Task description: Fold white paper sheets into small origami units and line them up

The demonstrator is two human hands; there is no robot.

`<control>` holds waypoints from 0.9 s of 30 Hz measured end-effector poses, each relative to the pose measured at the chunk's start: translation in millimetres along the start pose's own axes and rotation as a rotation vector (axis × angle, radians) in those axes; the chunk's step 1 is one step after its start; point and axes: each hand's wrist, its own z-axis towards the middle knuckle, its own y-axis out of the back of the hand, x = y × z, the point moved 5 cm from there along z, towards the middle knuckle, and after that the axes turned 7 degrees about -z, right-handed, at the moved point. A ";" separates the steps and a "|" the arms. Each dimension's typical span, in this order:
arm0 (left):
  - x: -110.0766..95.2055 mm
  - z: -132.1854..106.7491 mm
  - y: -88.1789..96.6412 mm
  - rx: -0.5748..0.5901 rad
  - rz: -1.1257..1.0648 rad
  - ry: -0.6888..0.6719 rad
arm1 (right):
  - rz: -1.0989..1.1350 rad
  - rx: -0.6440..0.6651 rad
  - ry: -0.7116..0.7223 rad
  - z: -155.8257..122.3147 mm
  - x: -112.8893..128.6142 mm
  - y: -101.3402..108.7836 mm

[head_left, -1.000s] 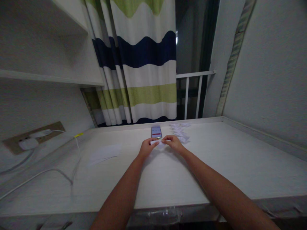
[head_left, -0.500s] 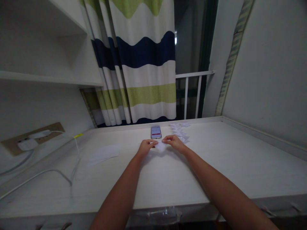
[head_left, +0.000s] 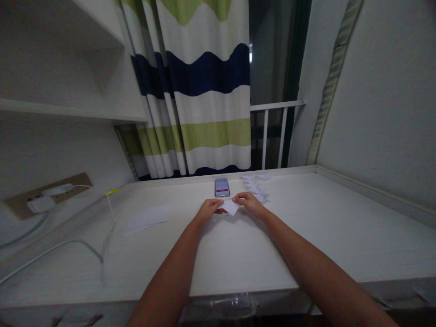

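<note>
A small folded white paper (head_left: pixel 230 207) is held between both hands, just above the white desk (head_left: pixel 238 245). My left hand (head_left: pixel 208 210) pinches its left edge. My right hand (head_left: pixel 249 202) pinches its upper right edge. The paper's lower corner points toward me. Just beyond the hands a phone (head_left: pixel 221 187) lies flat with its screen lit. To the right of the phone sits a pile of several small folded white papers (head_left: pixel 255 185).
Flat white sheets (head_left: pixel 149 217) lie at the left of the desk. A white cable (head_left: pixel 68 245) runs from a wall socket with a plug (head_left: pixel 39 204) at far left. A striped curtain (head_left: pixel 200 91) and white railing (head_left: pixel 275 131) stand behind the desk; a shelf (head_left: pixel 68 111) is upper left.
The paper has gone from lying pressed under both hands to being lifted and tilted up between the fingertips. The hands have drawn slightly apart.
</note>
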 end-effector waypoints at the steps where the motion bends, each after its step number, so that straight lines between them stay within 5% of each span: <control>1: 0.0 -0.6 -0.4 0.008 0.015 0.006 | -0.010 -0.009 0.007 -0.1 0.2 0.6; 20: 1.7 -1.7 -5.2 0.066 0.279 -0.100 | -0.100 0.049 0.066 -2.8 5.9 -8.3; 27: -0.8 -3.9 -9.7 0.091 0.198 -0.072 | -0.062 0.077 0.055 -3.5 5.2 -12.7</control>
